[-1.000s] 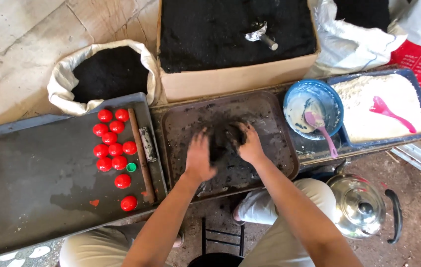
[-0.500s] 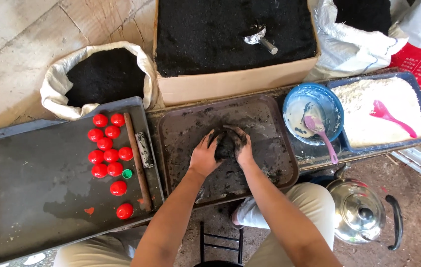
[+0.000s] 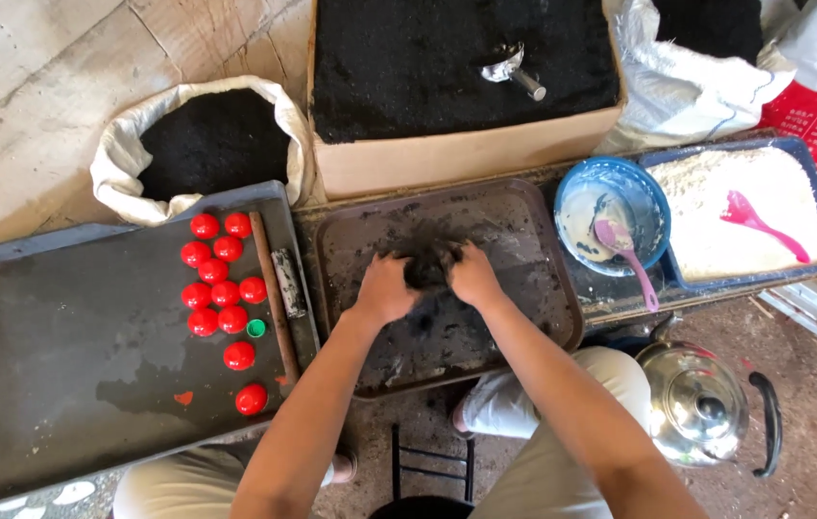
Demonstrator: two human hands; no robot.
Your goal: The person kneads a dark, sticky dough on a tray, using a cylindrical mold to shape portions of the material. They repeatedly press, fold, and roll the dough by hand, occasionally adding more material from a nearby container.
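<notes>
A dusty concrete floor lies under a low surface [image 3: 620,303]. On its brown tray [image 3: 524,240], my left fingers [image 3: 391,279] and right fingers [image 3: 466,269] curl closed around a dark lump of black paste [image 3: 426,267] between them. Red caps [image 3: 226,279] sit well left.

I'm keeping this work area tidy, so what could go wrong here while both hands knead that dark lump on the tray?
1. The left hand and right hand press the dark lump on the brown tray; crumbs might scatter.
2. The tray's near edge seems to overhang the person's knees, so hard pressing could tip it.
</notes>
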